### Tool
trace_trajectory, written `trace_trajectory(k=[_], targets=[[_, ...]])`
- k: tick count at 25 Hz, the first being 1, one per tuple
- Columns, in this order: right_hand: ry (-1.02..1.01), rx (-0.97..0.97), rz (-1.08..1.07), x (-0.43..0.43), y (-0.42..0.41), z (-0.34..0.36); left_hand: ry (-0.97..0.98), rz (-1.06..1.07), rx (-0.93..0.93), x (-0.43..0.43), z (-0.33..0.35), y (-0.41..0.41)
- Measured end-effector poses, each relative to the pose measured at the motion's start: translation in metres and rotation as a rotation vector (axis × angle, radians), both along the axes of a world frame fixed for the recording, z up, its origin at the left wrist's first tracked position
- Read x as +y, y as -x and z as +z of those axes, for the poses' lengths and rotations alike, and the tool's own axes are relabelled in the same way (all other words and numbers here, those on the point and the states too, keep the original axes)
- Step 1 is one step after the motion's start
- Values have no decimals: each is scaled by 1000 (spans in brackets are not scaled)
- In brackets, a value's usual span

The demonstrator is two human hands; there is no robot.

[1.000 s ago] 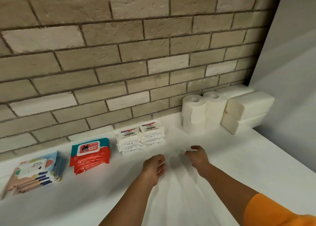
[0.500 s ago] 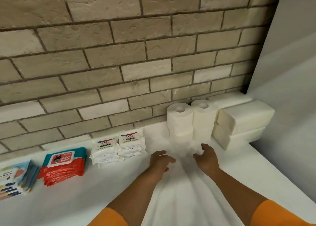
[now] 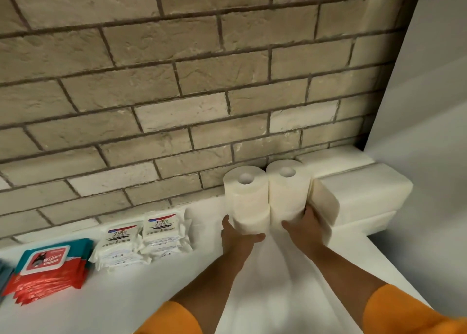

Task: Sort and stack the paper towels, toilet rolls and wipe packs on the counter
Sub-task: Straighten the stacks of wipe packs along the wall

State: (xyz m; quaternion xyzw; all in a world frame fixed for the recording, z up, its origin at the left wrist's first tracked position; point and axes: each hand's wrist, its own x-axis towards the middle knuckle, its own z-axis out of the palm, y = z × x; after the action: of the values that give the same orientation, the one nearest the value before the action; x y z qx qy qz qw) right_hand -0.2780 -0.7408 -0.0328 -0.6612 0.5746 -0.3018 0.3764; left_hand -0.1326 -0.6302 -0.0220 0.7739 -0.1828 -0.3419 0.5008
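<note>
Two short stacks of white toilet rolls (image 3: 249,197) stand side by side against the brick wall. My left hand (image 3: 236,235) cups the bottom roll of the left stack. My right hand (image 3: 304,226) presses the lower right side of the right stack (image 3: 286,189). Both hands grip the rolls from the outside. White paper towel packs (image 3: 364,194) are stacked just to the right, touching the rolls. Two piles of white Dove wipe packs (image 3: 141,237) lie to the left. A red and teal wipes stack (image 3: 48,270) sits further left.
The white counter (image 3: 126,301) runs along the brick wall (image 3: 177,86). A pale side wall (image 3: 429,106) closes off the right end behind the paper towel packs. A blue pack edge (image 3: 3,275) shows at the far left border.
Both hands moved forward from the bare counter and closed onto the bottoms of the toilet roll stacks. The view shifted right and closer to the rolls.
</note>
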Motion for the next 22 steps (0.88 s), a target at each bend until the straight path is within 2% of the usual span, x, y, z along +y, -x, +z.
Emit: trace_trajectory(k=[6, 9, 13, 18, 22], targets=[[114, -54, -73, -5, -12, -12, 108, 87, -157, -22, -13, 5], [86, -115, -80, -5, -13, -21, 218, 136, -226, -28, -14, 6], [1, -263, -28, -11, -9, -19, 286, 163, -271, -25, -15, 4], [4, -326, 94, -9, -9, -15, 312, 193, -294, -13, -17, -4], [-8, -362, 157, 2, -15, -21, 359, 227, -381, 0, -24, -17]])
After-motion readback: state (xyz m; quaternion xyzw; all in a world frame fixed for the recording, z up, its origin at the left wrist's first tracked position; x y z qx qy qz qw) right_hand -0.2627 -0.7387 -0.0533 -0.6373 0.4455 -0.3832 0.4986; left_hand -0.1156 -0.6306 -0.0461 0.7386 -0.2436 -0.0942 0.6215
